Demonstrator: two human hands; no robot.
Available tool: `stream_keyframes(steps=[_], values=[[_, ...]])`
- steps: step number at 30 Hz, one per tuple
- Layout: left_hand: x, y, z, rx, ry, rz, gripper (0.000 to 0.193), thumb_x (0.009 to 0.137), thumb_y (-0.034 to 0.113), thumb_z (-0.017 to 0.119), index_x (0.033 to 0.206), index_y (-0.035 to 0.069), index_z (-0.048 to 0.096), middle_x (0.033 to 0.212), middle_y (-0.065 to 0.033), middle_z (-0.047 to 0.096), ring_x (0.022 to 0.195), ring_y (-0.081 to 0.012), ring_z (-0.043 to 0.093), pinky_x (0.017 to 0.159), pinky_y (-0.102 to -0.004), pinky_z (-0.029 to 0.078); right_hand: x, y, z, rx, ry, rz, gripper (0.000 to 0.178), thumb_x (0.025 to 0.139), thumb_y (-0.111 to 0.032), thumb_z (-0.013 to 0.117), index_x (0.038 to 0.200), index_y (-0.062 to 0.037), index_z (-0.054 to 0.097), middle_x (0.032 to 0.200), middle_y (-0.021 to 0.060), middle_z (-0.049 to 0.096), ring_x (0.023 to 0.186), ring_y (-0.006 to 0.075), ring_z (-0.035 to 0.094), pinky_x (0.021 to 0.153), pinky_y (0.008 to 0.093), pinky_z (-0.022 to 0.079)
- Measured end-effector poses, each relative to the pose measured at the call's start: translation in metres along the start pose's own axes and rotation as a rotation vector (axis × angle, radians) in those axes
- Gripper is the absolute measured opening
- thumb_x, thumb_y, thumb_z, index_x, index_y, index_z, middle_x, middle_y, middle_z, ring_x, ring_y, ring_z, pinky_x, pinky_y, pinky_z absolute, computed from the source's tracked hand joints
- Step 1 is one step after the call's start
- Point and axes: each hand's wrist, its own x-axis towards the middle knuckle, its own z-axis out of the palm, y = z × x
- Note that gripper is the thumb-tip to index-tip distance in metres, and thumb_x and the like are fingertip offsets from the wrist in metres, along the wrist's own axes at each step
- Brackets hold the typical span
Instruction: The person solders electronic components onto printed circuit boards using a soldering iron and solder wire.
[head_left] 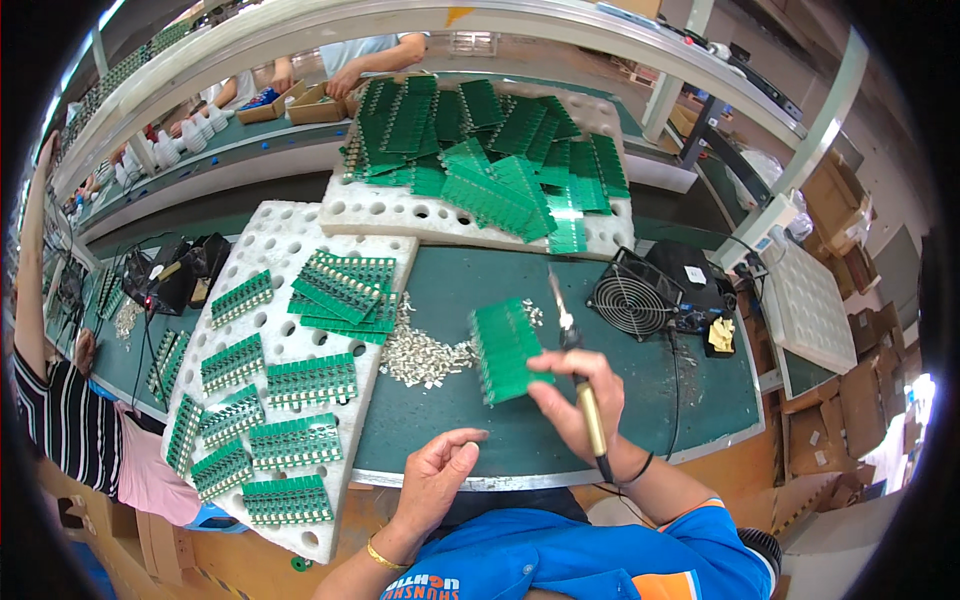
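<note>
My right hand [580,395] grips a soldering iron [592,418] with a yellowish handle, its tip pointing away from me. The thumb and fingers of the same hand also pinch the right edge of a green circuit board panel [505,350], tilted above the bench. My left hand [437,475] is near the bench's front edge, fingers loosely bent and thumb apart from the forefinger. I see nothing held in it. Beyond it lies a heap of small pale metallic parts [425,357], and a few more such parts [534,313] lie behind the held panel.
On the left, a white perforated foam board [290,345] carries several populated green panels [312,378]. A second foam slab [380,208] at the back bears piled boards [500,150]. A black fan [632,300] and a yellow sponge [720,335] stand right. Other people work left and beyond.
</note>
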Motion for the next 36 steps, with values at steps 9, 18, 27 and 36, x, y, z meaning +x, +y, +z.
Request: stream_keyframes(steps=[9,18,27,36], values=[[-0.011,-0.033,-0.028,0.217,-0.005,0.085,0.022,0.090,0.012,0.066,0.110,0.004,0.066,0.063,0.0081,0.043,0.057,-0.0010,0.036,0.049,-0.0198,0.030,0.047,0.033,0.044,0.374,0.088,0.278,0.030,0.083,0.004,0.068,0.104,-0.0039,0.048,0.103,0.0090,0.066,0.083,0.0080,0.056,0.074,0.0233,0.049],[-0.007,-0.024,-0.033,0.242,-0.069,0.007,0.023,0.089,0.011,0.066,0.111,0.004,0.065,0.064,0.0059,0.048,0.056,-0.0013,0.040,0.050,-0.0196,0.035,0.047,0.027,0.064,0.442,0.113,0.231,0.036,0.082,0.003,0.070,0.108,-0.0047,0.046,0.104,0.0105,0.067,0.084,0.0084,0.057,0.072,0.0220,0.048],[-0.003,-0.025,-0.034,0.233,-0.087,-0.036,0.025,0.089,0.014,0.066,0.112,0.003,0.065,0.066,0.0047,0.051,0.057,-0.0021,0.042,0.052,-0.0199,0.037,0.046,0.036,0.065,0.232,0.091,0.105,0.037,0.080,0.001,0.072,0.106,-0.0063,0.046,0.102,0.0096,0.069,0.075,0.0097,0.057,0.070,0.0235,0.048],[-0.004,-0.017,-0.038,0.225,-0.159,-0.064,0.025,0.091,0.014,0.065,0.113,0.002,0.065,0.068,0.0076,0.047,0.062,-0.0018,0.040,0.057,-0.0188,0.036,0.106,0.065,0.088,0.164,0.100,0.077,0.034,0.077,0.006,0.070,0.103,-0.0036,0.050,0.095,0.0057,0.063,0.073,0.0107,0.052,0.068,0.0244,0.047]])
